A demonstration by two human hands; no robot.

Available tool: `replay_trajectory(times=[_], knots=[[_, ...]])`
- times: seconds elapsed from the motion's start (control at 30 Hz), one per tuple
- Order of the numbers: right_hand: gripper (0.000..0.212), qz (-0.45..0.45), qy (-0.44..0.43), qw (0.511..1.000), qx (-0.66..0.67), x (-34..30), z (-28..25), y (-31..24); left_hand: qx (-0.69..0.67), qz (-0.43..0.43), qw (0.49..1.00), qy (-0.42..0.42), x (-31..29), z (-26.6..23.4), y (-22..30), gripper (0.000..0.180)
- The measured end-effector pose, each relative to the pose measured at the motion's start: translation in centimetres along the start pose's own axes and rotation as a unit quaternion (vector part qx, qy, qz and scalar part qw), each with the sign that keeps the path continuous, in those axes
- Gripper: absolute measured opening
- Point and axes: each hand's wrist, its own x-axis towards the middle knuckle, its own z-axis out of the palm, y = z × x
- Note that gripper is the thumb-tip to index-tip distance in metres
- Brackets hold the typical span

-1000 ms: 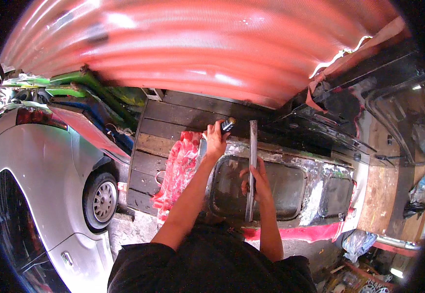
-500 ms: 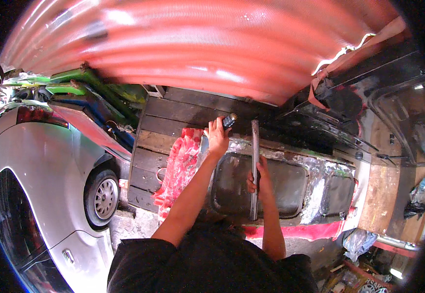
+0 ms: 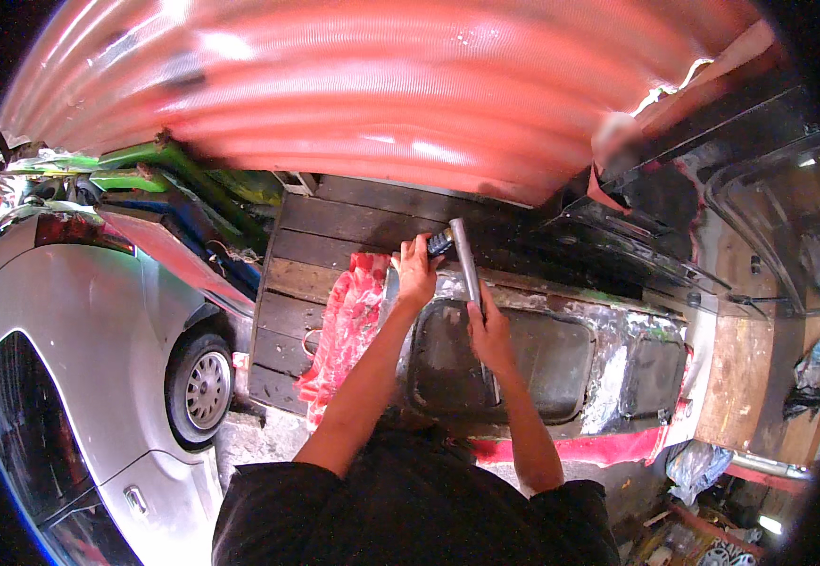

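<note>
My left hand (image 3: 416, 274) is closed around a short dark cylinder (image 3: 440, 242), whose kind I cannot make out. In my right hand (image 3: 491, 338) is a long grey metal strip (image 3: 465, 257), tilted with its top leaning left. The strip's upper end meets or overlaps the end of the cylinder; whether they touch I cannot tell. Below both hands lies a worn vehicle panel (image 3: 610, 366) with dark recessed areas and patchy white and grey paint. The right hand and forearm cover part of the strip.
A red patterned cloth (image 3: 346, 316) lies left of the panel, on a wooden plank surface (image 3: 298, 275). A silver car (image 3: 80, 311) stands at the left. Red corrugated sheeting (image 3: 363, 104) rises in front. Dark body panels (image 3: 759, 226) and a plastic bag (image 3: 697, 469) are at the right.
The metal strip has moved left and tilted, its top now at the cylinder's end. My right hand has shifted slightly left with it. My left hand has moved only slightly.
</note>
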Motion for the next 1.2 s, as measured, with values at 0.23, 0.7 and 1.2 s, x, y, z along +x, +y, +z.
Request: replay_trajectory(times=[0.23, 0.7, 1.2], knots=[[0.054, 0.052, 0.133, 0.955, 0.258, -0.7, -2.0, -4.0, 0.0, 0.029, 0.999, -0.017, -0.3, -0.4, -0.2, 0.044], [0.052, 0.072, 0.179, 0.922, 0.335, -1.5, -1.1, -5.2, -0.005, 0.06, 0.998, -0.033, -1.2, -0.4, -0.7, 0.046], [0.052, 0.074, 0.106, 0.962, 0.241, -1.7, -0.1, -3.9, -0.063, 0.072, 0.995, -0.008, -1.0, -0.2, -1.4, 0.046]])
